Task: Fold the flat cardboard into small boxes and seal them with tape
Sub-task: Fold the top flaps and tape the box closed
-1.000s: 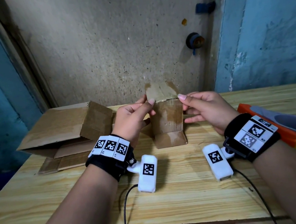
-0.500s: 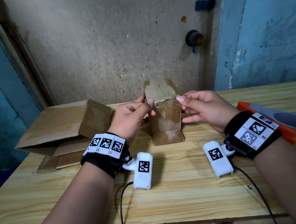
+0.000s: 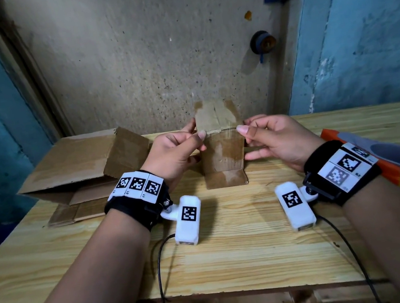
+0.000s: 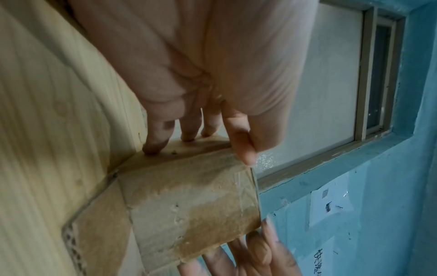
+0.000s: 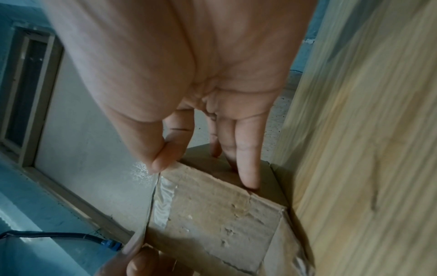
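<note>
Overhead, left hand [image 3: 175, 152] and right hand [image 3: 273, 137] pinch small box [image 3: 223, 155]; wrist views reveal tape [image 5: 163, 203].

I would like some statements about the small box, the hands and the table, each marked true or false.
1. Both hands hold the small box. True: left hand, right hand.
2. The small box hangs in the air. False: it stands on the wooden table.
3. A larger open box lies left of it. True.
4. The tape dispenser is in the right hand. False: it lies on the table at the right edge.
</note>
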The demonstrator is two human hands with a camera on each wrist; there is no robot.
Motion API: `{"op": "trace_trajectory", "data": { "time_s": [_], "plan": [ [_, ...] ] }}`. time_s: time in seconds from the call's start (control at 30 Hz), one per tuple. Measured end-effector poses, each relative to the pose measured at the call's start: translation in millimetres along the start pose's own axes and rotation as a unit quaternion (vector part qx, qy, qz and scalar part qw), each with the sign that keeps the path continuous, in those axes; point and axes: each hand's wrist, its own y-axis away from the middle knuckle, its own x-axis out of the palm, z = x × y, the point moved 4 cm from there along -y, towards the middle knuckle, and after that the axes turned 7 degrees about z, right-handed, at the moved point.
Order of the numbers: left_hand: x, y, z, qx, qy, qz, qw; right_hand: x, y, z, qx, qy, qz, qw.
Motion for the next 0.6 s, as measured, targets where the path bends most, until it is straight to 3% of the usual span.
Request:
{"op": "trace_trajectory", "data": {
  "time_s": [0.6],
  "plan": [
    [-6.7,-6.7,-0.8,0.037,-0.087,-0.014,0.995,0.8,-1.8,2.8,-0.007,0.012,0.003,1.000]
  ]
}}
